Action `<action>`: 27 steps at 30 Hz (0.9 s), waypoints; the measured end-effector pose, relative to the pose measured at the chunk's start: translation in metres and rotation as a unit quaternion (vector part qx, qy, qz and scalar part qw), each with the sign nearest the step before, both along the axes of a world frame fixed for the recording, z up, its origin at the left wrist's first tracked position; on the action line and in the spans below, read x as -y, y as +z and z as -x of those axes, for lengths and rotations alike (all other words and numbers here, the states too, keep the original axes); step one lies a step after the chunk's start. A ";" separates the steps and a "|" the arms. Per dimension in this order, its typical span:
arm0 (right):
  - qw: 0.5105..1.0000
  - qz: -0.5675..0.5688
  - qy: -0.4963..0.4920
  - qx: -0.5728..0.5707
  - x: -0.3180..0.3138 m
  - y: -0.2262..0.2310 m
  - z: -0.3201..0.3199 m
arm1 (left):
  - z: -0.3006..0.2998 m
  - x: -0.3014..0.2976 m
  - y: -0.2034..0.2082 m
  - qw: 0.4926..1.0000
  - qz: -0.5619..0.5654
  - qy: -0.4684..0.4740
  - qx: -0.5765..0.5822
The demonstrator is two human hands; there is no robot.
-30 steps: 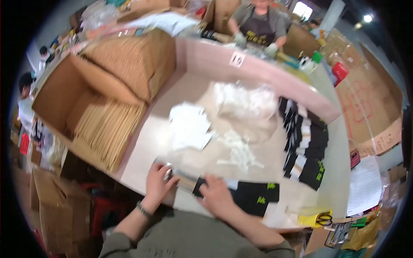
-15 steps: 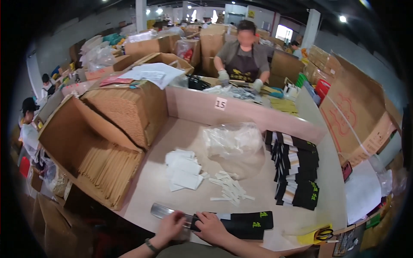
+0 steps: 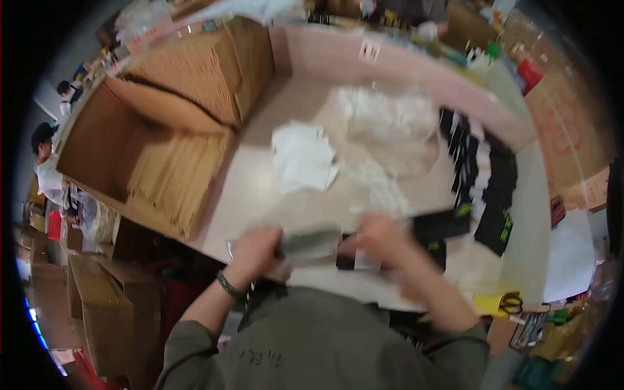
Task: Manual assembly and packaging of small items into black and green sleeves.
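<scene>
Near the table's front edge, my left hand (image 3: 259, 250) is closed around a flat silver-grey metal piece (image 3: 312, 243). The piece is long and smeared by motion, so its exact kind cannot be told. My right hand (image 3: 383, 239) is strongly blurred at the left ends of black sleeves (image 3: 442, 224) with green print; whether its fingers grip one is unclear. Beyond the hands lie a pile of white cards (image 3: 302, 156) and loose narrow white strips (image 3: 383, 188). A clear plastic bag (image 3: 387, 114) rests behind the strips.
An open cardboard box (image 3: 97, 146) with upright cardboard pieces stands at the left. Several black sleeves (image 3: 497, 195) overlap in a row along the right. Scissors (image 3: 511, 302) lie by a yellow piece (image 3: 487, 303) at the right front corner. A low partition (image 3: 318, 49) closes the far side.
The view has tilted down, so the table sits higher in it and my torso shows. My hands have moved apart, with more of the silver piece showing between them.
</scene>
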State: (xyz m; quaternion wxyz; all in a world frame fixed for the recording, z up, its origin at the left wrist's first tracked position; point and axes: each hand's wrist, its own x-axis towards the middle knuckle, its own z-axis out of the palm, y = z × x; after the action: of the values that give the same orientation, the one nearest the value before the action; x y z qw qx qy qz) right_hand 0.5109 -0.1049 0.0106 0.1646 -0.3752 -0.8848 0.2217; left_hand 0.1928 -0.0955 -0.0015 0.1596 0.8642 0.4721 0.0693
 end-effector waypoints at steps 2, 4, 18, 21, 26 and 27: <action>0.954 -0.005 -0.298 0.029 -0.011 0.005 -0.089 | -0.007 -0.008 0.021 0.971 0.139 0.175 0.083; 0.960 -0.061 -0.262 0.079 0.004 0.017 -0.086 | -0.009 -0.001 0.002 0.950 0.245 0.138 0.137; 0.934 0.176 -0.273 0.150 0.044 -0.014 0.053 | -0.032 0.020 -0.014 0.981 0.103 0.113 0.123; 0.938 0.137 -0.303 0.097 0.043 -0.022 0.061 | -0.034 0.026 -0.014 0.981 0.122 0.078 0.132; 0.905 0.194 -0.378 -0.010 0.036 -0.035 0.065 | -0.017 0.014 -0.003 0.990 0.124 -0.028 0.056; 0.912 0.187 -0.366 -0.009 0.039 -0.036 0.078 | -0.017 0.011 -0.001 0.989 0.123 -0.081 0.026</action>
State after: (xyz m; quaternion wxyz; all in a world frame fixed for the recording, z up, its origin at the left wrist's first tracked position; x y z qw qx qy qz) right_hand 0.4325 -0.1444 -0.0258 0.1688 -0.6949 -0.6263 0.3104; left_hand 0.2098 -0.1065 -0.0022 0.2824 0.8712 0.4011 0.0203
